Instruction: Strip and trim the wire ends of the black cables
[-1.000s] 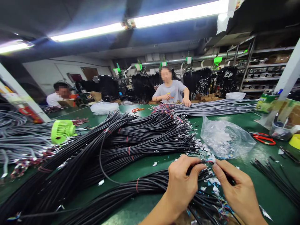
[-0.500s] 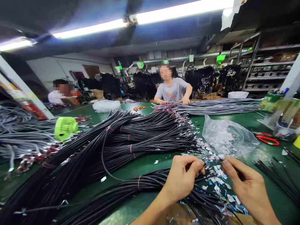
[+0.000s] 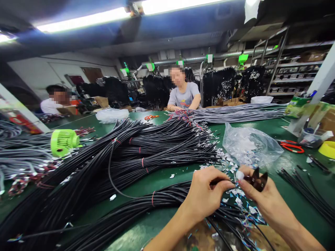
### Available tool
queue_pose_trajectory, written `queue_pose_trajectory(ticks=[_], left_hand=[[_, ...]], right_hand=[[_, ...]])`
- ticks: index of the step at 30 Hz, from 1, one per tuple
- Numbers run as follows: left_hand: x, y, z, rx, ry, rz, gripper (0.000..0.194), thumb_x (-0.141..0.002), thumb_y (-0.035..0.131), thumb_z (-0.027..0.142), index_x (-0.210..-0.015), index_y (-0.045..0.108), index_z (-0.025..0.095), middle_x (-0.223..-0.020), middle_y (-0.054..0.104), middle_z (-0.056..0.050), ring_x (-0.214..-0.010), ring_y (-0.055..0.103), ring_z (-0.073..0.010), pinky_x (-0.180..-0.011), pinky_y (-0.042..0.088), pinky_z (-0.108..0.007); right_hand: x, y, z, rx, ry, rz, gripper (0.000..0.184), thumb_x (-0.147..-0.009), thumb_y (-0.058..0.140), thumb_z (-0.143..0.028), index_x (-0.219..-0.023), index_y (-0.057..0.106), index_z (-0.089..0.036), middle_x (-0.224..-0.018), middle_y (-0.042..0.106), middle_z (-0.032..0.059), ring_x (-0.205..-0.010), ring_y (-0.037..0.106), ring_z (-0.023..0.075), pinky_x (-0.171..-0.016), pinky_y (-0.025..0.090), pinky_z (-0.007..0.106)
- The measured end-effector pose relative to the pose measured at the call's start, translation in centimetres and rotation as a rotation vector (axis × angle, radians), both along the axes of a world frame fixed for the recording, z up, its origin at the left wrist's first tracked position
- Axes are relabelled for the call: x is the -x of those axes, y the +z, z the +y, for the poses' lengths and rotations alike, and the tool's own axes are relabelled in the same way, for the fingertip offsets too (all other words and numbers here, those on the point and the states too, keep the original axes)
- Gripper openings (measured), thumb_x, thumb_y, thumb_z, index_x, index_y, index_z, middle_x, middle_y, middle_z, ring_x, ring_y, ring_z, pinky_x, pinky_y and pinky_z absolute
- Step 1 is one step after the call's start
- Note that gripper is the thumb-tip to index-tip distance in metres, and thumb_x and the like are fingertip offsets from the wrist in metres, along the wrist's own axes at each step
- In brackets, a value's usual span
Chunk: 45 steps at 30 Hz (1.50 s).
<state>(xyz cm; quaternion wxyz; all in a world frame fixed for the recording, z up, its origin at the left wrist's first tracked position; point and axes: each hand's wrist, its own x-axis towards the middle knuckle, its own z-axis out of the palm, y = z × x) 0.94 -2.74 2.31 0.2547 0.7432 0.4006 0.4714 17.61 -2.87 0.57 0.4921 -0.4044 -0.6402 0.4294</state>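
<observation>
My left hand (image 3: pixel 206 193) is closed in a pinch on the end of a black cable (image 3: pixel 215 181). Close beside it, my right hand (image 3: pixel 264 198) has dark snips (image 3: pixel 258 179) in its grip, their pointed jaws sticking up apart. Its thumb and forefinger press together at the cable's end, by a small white piece (image 3: pixel 239 175); whether that is a finger cover or scrap I cannot tell. Under both hands lies a bundle of black cables (image 3: pixel 167 198) with a red tie (image 3: pixel 153 198) and coloured wire ends (image 3: pixel 247 223).
Larger black cable bundles (image 3: pixel 162 146) spread left. Cut scraps (image 3: pixel 238 201) and a clear plastic bag (image 3: pixel 251 144) lie beyond my hands. Red-handled scissors (image 3: pixel 291 146) and loose cables (image 3: pixel 309 191) are at right, a green fan (image 3: pixel 64 143) at left. A co-worker (image 3: pixel 184 94) sits opposite.
The snips now show upright in my right hand, which has come closer to my left. The view has shifted slightly right. The co-worker opposite has drawn both arms together.
</observation>
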Motion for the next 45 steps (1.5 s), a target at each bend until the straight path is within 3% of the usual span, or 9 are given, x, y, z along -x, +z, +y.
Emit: queue_pose_trajectory(ticks=[4, 11, 15, 20, 23, 28, 33, 40, 45], left_hand=[[-0.1, -0.2, 0.7, 0.022, -0.082, -0.038, 0.008, -0.077, 0.064, 0.02, -0.073, 0.067, 0.015, -0.069, 0.063, -0.003, -0.064, 0.053, -0.0142, -0.061, 0.039, -0.024], [-0.4, -0.3, 0.4, 0.259, -0.15, -0.092, 0.034, -0.086, 0.047, 0.027, -0.058, 0.06, 0.012, -0.051, 0.045, 0.002, -0.05, 0.037, -0.0092, -0.049, 0.028, -0.021], [-0.1, 0.0, 0.2, 0.303, -0.168, -0.1, 0.039, -0.086, 0.046, 0.033, -0.056, 0.057, 0.012, -0.048, 0.037, 0.003, -0.047, 0.031, -0.008, -0.046, 0.023, -0.021], [0.0, 0.1, 0.1, 0.283, -0.111, -0.011, 0.038, -0.084, 0.048, 0.032, -0.053, 0.058, 0.012, -0.047, 0.042, 0.003, -0.048, 0.033, -0.0085, -0.047, 0.024, -0.022], [0.5, 0.3, 0.4, 0.311, -0.108, 0.007, 0.035, -0.082, 0.052, 0.03, -0.054, 0.06, 0.011, -0.048, 0.046, 0.002, -0.049, 0.034, -0.0083, -0.048, 0.025, -0.022], [1.3, 0.2, 1.3, 0.465, -0.343, -0.144, 0.03, -0.072, 0.062, 0.035, -0.055, 0.062, 0.011, -0.046, 0.044, 0.003, -0.045, 0.034, -0.0073, -0.045, 0.026, -0.021], [0.3, -0.2, 1.0, 0.39, -0.24, -0.246, 0.02, -0.067, 0.068, 0.029, -0.061, 0.064, 0.01, -0.054, 0.052, 0.0, -0.049, 0.04, -0.0081, -0.048, 0.031, -0.021], [-0.2, -0.9, 1.0, 0.371, -0.204, -0.237, 0.021, -0.068, 0.068, 0.029, -0.064, 0.065, 0.01, -0.054, 0.053, 0.001, -0.049, 0.038, -0.0078, -0.047, 0.029, -0.02], [0.1, -0.8, 1.0, 0.367, -0.183, -0.313, 0.019, -0.065, 0.072, 0.026, -0.062, 0.063, 0.009, -0.058, 0.058, -0.002, -0.052, 0.044, -0.0085, -0.049, 0.033, -0.02]], right_hand=[[0.4, -1.1, 0.2, 0.193, 0.099, 0.198, 0.029, -0.08, 0.059, -0.046, -0.089, 0.053, -0.02, -0.062, 0.035, -0.0055, -0.045, 0.022, 0.0059, -0.038, 0.02, 0.019], [-0.4, 0.5, 0.2, -0.48, -0.391, -0.267, 0.014, -0.086, 0.052, -0.028, -0.074, 0.051, -0.02, -0.062, 0.045, -0.0017, -0.054, 0.042, 0.0113, -0.048, 0.036, 0.023], [-0.9, 0.3, 0.3, -0.687, -0.318, -0.416, 0.002, -0.082, 0.055, -0.02, -0.083, 0.057, -0.021, -0.075, 0.059, 0.0039, -0.063, 0.055, 0.0148, -0.054, 0.045, 0.025], [-1.6, -1.0, 0.3, -0.936, -0.192, -0.582, 0.037, -0.073, 0.049, -0.003, -0.099, 0.066, -0.023, -0.09, 0.069, 0.0063, -0.077, 0.065, 0.0187, -0.063, 0.05, 0.028], [-1.4, -0.5, -0.1, -0.764, -0.07, -0.552, 0.03, -0.075, 0.048, -0.005, -0.091, 0.067, -0.021, -0.081, 0.067, 0.0055, -0.068, 0.062, 0.0174, -0.057, 0.047, 0.028], [-0.1, 0.2, -0.4, -0.11, 0.219, -0.092, 0.021, -0.081, 0.057, -0.032, -0.064, 0.058, -0.019, -0.062, 0.049, -0.0001, -0.057, 0.046, 0.0126, -0.05, 0.037, 0.025], [0.7, -0.7, 0.3, 0.384, 0.143, 0.337, 0.03, -0.075, 0.062, -0.037, -0.06, 0.046, -0.017, -0.05, 0.024, -0.0091, -0.043, 0.014, 0.0042, -0.038, 0.012, 0.017], [0.3, -0.5, 1.2, 0.396, 0.04, 0.438, 0.03, -0.064, 0.069, -0.034, -0.055, 0.047, -0.016, -0.05, 0.028, -0.0082, -0.04, 0.016, 0.0022, -0.036, 0.01, 0.016], [-2.1, 1.3, 2.4, 0.209, -0.175, 0.508, 0.036, -0.068, 0.062, -0.034, -0.051, 0.034, -0.018, -0.052, 0.026, -0.0081, -0.04, 0.012, 0.003, -0.033, 0.008, 0.017]])
